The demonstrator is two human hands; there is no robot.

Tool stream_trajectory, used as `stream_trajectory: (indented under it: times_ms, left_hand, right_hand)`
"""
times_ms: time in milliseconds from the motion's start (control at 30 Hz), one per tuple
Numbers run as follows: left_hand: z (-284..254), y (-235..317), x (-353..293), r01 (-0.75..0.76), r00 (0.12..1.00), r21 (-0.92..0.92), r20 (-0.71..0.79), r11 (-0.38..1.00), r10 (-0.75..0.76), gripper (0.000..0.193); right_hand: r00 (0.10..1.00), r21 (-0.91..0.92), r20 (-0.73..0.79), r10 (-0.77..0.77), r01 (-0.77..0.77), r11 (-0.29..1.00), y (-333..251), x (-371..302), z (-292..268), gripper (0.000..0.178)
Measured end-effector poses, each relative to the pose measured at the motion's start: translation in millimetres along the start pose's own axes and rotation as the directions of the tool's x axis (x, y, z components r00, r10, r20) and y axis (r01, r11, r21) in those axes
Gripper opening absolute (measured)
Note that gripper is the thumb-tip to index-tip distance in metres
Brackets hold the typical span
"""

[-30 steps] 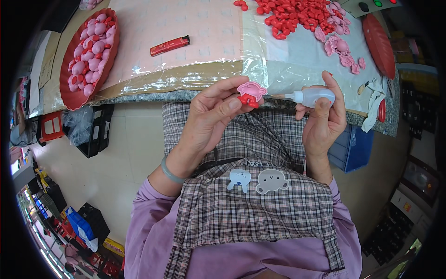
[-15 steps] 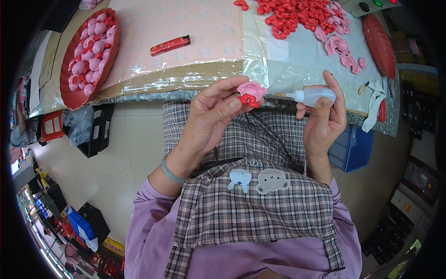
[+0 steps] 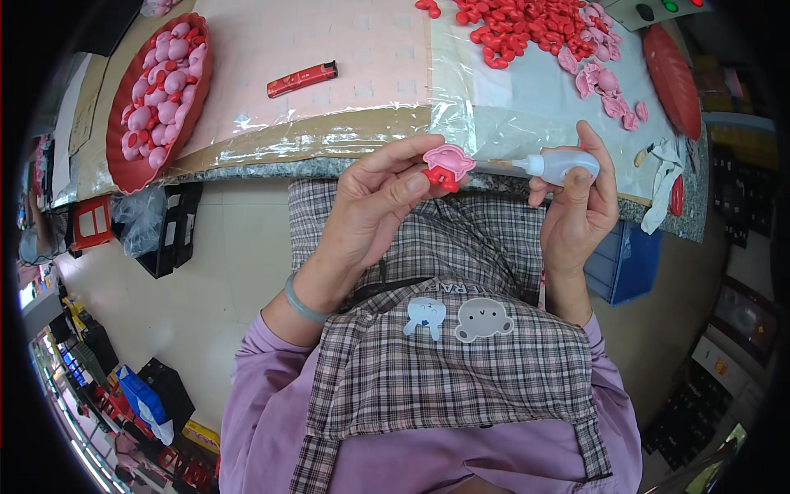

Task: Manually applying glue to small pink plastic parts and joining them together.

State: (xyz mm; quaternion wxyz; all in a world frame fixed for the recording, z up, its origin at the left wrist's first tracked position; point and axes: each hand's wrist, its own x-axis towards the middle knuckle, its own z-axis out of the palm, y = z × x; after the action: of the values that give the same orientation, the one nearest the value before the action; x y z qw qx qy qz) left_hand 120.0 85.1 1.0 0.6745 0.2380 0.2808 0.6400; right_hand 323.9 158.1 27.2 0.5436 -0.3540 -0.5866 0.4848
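Observation:
Between the thumb and fingers of my left hand (image 3: 380, 188) is a small toy figure piece, a pink hollow shell (image 3: 448, 158) joined to a red lower part (image 3: 442, 179). My right hand (image 3: 580, 193) grips a translucent squeeze bottle (image 3: 568, 167) with a white cap and a thin nozzle. The bottle lies nearly level, its nozzle pointing left toward the pink shell, with a small gap between them. Both hands hover at the table's near edge, above my plaid apron (image 3: 461, 379).
At the left, a red scalloped tray (image 3: 117, 169) holds many pink and red pieces. A red lighter (image 3: 302, 80) lies on the covered table. Red parts (image 3: 535, 29) are heaped far right, pink shells (image 3: 613, 107) beside them. Further right are a red tray (image 3: 671, 78) and a white cloth (image 3: 661, 185).
My right hand has drawn the squeeze bottle slightly to the right, so its nozzle is farther from the pink shell. My left hand has barely shifted.

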Motion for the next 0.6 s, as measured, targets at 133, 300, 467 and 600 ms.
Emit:
stream_trajectory:
  times_ms: [133, 300, 467, 600]
  left_hand:
    - [4.3, 3.0, 0.1, 0.025, 0.999, 0.009, -0.037, 1.000, -0.024, 0.044]
    - [0.8, 3.7, 0.9, 0.033, 0.999, -0.019, -0.006, 0.999, -0.033, 0.042]
    - [2.4, 4.5, 0.4, 0.040, 0.999, -0.015, -0.026, 0.999, -0.040, 0.037]
    - [2.7, 4.4, 0.1, 0.047, 0.998, 0.004, -0.050, 0.999, -0.047, 0.036]
  right_hand:
    - [1.000, 0.010, 0.015, 0.021, -0.021, 1.000, -2.2, 0.6, 0.0, 0.045]
    - [0.999, 0.004, 0.021, 0.043, -0.043, 0.999, -4.6, 3.2, -1.5, 0.045]
    - [0.998, -0.011, 0.033, 0.056, -0.055, 0.998, -4.5, 4.8, -3.2, 0.046]
    - [0.997, -0.029, 0.044, 0.067, -0.066, 0.997, -3.7, 4.7, -3.7, 0.047]
